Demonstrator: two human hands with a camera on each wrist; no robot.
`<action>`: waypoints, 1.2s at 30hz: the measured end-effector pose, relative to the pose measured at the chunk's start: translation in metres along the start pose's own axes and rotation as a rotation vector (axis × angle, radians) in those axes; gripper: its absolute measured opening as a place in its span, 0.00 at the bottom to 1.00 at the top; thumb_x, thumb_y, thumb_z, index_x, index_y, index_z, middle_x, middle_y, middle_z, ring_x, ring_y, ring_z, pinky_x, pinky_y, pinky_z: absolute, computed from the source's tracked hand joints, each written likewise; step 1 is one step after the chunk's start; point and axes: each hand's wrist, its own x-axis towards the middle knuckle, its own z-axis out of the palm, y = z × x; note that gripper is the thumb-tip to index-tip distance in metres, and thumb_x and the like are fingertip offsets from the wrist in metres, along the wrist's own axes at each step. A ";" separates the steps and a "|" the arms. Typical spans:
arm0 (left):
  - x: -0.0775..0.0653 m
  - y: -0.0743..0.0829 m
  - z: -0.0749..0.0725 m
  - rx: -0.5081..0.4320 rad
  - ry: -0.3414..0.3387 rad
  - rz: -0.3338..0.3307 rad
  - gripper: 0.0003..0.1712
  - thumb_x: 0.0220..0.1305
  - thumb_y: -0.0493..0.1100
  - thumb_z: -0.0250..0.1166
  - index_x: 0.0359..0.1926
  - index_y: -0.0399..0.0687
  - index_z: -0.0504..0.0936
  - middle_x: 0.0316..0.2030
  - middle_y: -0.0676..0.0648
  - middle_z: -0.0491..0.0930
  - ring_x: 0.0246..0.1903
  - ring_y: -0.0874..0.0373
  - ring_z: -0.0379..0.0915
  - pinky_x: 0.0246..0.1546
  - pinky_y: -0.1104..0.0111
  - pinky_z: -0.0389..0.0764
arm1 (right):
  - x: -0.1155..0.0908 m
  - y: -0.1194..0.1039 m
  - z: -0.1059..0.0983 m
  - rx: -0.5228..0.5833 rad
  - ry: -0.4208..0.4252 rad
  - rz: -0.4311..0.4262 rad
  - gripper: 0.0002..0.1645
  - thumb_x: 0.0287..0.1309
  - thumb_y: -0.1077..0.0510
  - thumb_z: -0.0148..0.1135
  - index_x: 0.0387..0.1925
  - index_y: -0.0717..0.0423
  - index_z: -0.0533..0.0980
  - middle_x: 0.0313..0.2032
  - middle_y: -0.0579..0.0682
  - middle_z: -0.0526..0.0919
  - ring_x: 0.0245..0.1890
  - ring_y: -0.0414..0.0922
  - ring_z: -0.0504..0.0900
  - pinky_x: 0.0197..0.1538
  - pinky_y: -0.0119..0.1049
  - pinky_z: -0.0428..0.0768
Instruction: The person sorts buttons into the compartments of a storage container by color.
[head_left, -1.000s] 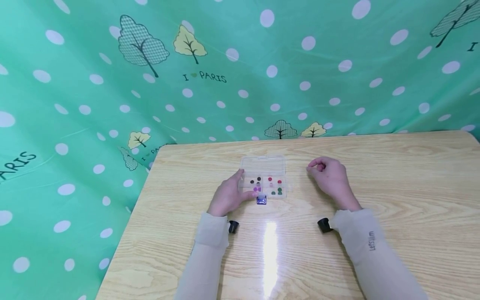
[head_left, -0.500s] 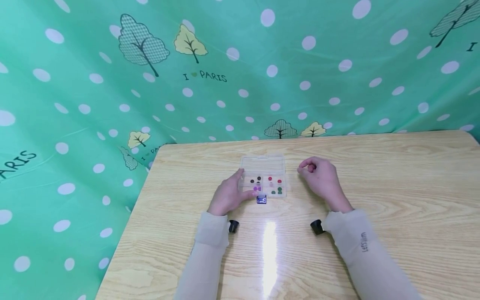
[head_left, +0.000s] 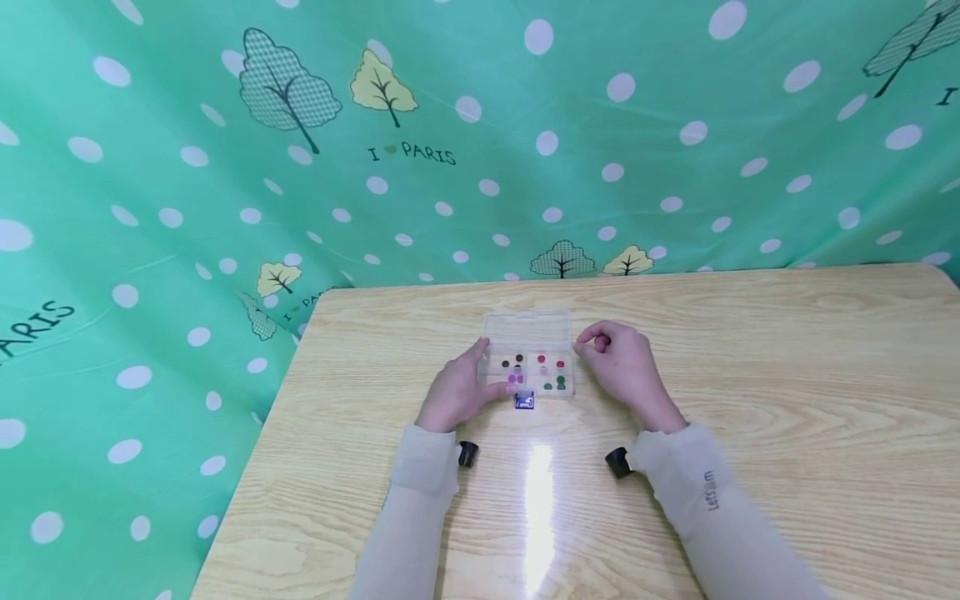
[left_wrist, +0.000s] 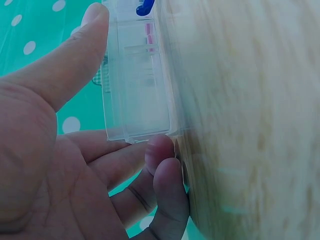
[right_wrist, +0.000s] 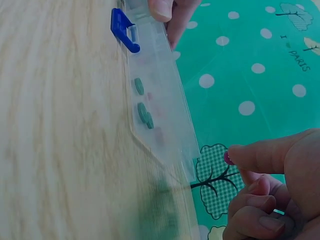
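Note:
A clear plastic compartment box (left_wrist: 137, 95) lies on the table with its lid (head_left: 527, 331) raised open at the back. Black (head_left: 519, 358), red (head_left: 542, 358), purple (head_left: 512, 378) and green buttons (head_left: 560, 381) sit in separate compartments. My left hand (head_left: 459, 388) holds the box at its left end, thumb along the front and fingers round the far side. Just off the box's right end is my right hand (head_left: 622, 367). Between its thumb and index finger it pinches a small purple button (right_wrist: 228, 158), mostly hidden by the fingertips. The other fingers are curled.
A blue latch (head_left: 524, 401) sticks out at the front of the box. Each wrist wears a black camera; the right camera (head_left: 618, 462) is over the wooden table (head_left: 787, 358). A green dotted curtain (head_left: 480, 150) hangs behind the table's back edge.
My right hand has moved left to the right end of the box, still pinching the button. The left hand and the box stay where they were.

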 end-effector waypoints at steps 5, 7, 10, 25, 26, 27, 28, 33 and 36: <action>0.000 0.000 0.000 0.011 0.006 0.006 0.58 0.54 0.59 0.75 0.78 0.45 0.56 0.73 0.41 0.62 0.71 0.42 0.60 0.70 0.51 0.65 | -0.002 -0.003 0.006 0.008 -0.007 -0.010 0.05 0.66 0.59 0.63 0.39 0.57 0.82 0.27 0.51 0.72 0.23 0.46 0.66 0.28 0.36 0.67; 0.000 0.000 0.000 0.009 0.008 0.008 0.58 0.54 0.59 0.76 0.78 0.45 0.57 0.73 0.41 0.63 0.71 0.42 0.60 0.69 0.51 0.65 | -0.002 -0.004 0.008 0.014 -0.007 -0.014 0.05 0.66 0.59 0.63 0.39 0.56 0.82 0.28 0.51 0.72 0.23 0.46 0.66 0.29 0.36 0.67; 0.000 0.001 0.000 0.006 0.007 0.008 0.58 0.54 0.59 0.76 0.78 0.45 0.57 0.73 0.41 0.63 0.71 0.41 0.60 0.70 0.51 0.65 | -0.003 -0.006 0.011 0.024 -0.009 -0.022 0.05 0.66 0.59 0.64 0.38 0.57 0.82 0.27 0.50 0.72 0.23 0.45 0.67 0.27 0.36 0.67; -0.001 0.000 0.000 -0.002 0.012 0.017 0.59 0.54 0.59 0.76 0.78 0.43 0.56 0.73 0.40 0.62 0.71 0.42 0.60 0.69 0.51 0.65 | -0.008 -0.017 0.021 0.034 -0.059 -0.058 0.04 0.65 0.59 0.64 0.37 0.55 0.82 0.25 0.49 0.72 0.20 0.43 0.67 0.27 0.36 0.69; -0.001 0.000 0.000 -0.003 0.011 0.019 0.59 0.54 0.59 0.76 0.78 0.43 0.56 0.73 0.40 0.62 0.71 0.41 0.60 0.69 0.51 0.65 | -0.008 -0.018 0.022 0.034 -0.065 -0.060 0.03 0.65 0.59 0.64 0.37 0.55 0.82 0.24 0.49 0.73 0.19 0.43 0.67 0.26 0.36 0.69; -0.001 0.000 0.000 -0.005 0.012 0.021 0.59 0.54 0.59 0.76 0.78 0.43 0.56 0.73 0.40 0.62 0.71 0.41 0.60 0.69 0.51 0.65 | -0.009 -0.019 0.023 0.031 -0.070 -0.062 0.03 0.65 0.59 0.64 0.37 0.55 0.82 0.24 0.48 0.73 0.19 0.43 0.67 0.26 0.36 0.69; -0.001 0.000 0.000 -0.006 0.012 0.023 0.59 0.54 0.59 0.76 0.78 0.43 0.56 0.73 0.40 0.63 0.71 0.41 0.60 0.69 0.51 0.65 | -0.009 -0.019 0.023 0.030 -0.074 -0.064 0.03 0.65 0.60 0.64 0.37 0.55 0.82 0.24 0.48 0.73 0.20 0.43 0.67 0.26 0.35 0.69; -0.001 -0.001 -0.001 0.000 0.014 0.036 0.59 0.54 0.59 0.76 0.78 0.43 0.56 0.72 0.39 0.63 0.70 0.41 0.61 0.69 0.51 0.65 | -0.010 -0.022 0.027 0.022 -0.077 -0.073 0.02 0.64 0.60 0.66 0.36 0.55 0.82 0.23 0.48 0.73 0.19 0.44 0.67 0.25 0.36 0.68; -0.001 -0.001 -0.001 0.003 0.015 0.037 0.58 0.54 0.59 0.76 0.78 0.43 0.57 0.72 0.39 0.63 0.70 0.41 0.61 0.69 0.51 0.66 | -0.010 -0.023 0.029 0.024 -0.078 -0.082 0.02 0.64 0.59 0.66 0.36 0.54 0.82 0.23 0.48 0.73 0.20 0.44 0.67 0.27 0.37 0.69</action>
